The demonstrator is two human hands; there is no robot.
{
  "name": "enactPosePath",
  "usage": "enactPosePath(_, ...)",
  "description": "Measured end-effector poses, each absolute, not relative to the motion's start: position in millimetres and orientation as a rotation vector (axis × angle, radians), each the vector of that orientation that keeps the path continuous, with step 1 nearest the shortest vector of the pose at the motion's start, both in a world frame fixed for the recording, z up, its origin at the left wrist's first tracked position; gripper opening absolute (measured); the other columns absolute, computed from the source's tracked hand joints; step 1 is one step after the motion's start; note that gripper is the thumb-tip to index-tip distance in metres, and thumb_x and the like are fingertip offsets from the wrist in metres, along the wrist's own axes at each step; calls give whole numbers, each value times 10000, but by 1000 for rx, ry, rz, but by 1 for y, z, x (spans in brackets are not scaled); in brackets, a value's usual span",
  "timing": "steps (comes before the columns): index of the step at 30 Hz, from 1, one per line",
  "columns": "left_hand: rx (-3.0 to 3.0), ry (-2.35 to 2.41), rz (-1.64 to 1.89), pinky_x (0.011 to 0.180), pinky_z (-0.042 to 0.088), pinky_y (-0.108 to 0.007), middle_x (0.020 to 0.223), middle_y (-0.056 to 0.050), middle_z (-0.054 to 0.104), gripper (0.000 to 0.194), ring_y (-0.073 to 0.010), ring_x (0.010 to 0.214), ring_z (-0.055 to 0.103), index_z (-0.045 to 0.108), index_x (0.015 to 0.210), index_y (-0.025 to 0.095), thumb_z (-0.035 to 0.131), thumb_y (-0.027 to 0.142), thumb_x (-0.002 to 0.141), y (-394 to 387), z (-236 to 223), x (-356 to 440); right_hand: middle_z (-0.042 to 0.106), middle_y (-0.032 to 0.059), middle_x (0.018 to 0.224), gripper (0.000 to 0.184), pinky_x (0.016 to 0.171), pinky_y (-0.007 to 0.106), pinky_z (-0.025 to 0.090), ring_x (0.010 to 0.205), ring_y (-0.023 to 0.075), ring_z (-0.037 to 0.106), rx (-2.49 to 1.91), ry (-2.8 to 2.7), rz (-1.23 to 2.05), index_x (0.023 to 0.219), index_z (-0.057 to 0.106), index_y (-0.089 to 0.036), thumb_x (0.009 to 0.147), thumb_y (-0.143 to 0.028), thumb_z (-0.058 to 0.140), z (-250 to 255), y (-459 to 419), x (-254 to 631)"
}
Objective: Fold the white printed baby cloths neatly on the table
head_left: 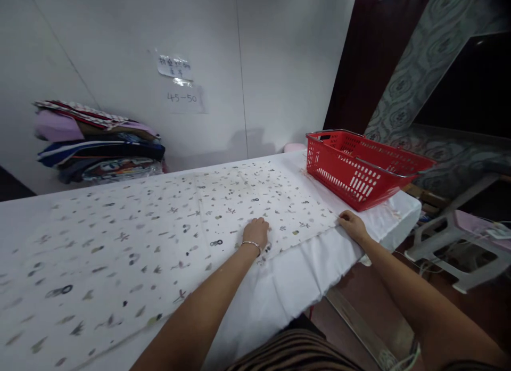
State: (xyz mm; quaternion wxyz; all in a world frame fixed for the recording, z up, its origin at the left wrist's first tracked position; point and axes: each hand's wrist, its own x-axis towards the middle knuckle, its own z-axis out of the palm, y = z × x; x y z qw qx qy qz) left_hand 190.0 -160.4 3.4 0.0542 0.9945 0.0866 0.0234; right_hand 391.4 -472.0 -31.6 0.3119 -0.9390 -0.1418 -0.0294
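A long white cloth (223, 208) with small scattered grey, black and olive prints lies spread over the table. My left hand (256, 233), with a bracelet at the wrist, rests palm down on it near the front edge, fingers resting on the fabric. At the cloth's front right corner, my right hand (352, 225) pinches the edge between thumb and fingers. Faint crease lines run across the middle of the cloth, which reaches out of view at the left.
A red plastic basket (359, 168) with metal handles stands at the table's right end. Folded clothes (99, 142) are piled at the back left against the wall. The table's white cover (303, 275) hangs over the front. A plastic stool (463, 248) stands on the floor at right.
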Motion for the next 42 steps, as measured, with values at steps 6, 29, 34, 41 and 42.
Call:
enactPosePath(6,2961,97,179,1039,302,-407,1383,-55,427,378,-222,1286,334,475,1254,233,407,337,897,-153,-5,205,612,13,734,167,686,267,423,729,181,565,-2427,-409,-88,780,547,-220,677,-328,474,-35,-473,391)
enactPosePath(29,2902,234,18,1123,76,-505,1523,-41,168,680,-242,1402,82,289,1413,228,217,613,856,-101,-15,290,598,34,643,294,522,314,443,571,207,566,-1971,12,-33,678,559,-255,439,-416,614,-30,-467,394)
enactPosePath(34,2883,313,-154,1115,91,-527,1520,-20,180,697,-246,1398,109,274,1417,242,192,630,844,-73,-14,322,597,-20,608,370,490,251,417,550,163,528,-1898,33,1,683,597,-208,407,-436,687,-25,-463,391)
enactPosePath(41,2928,325,181,1125,81,-493,1528,-13,150,643,-235,1402,77,300,1404,243,171,586,875,-63,-21,348,610,-12,585,296,482,263,425,558,185,527,-1939,96,12,608,632,-245,386,-431,694,-25,-462,396)
enactPosePath(42,2936,243,137,1123,69,-504,1529,-5,143,650,-238,1402,74,282,1410,259,191,602,866,-63,-21,353,610,-11,583,281,477,272,424,552,191,526,-1956,103,18,604,634,-257,391,-434,689,-26,-463,397)
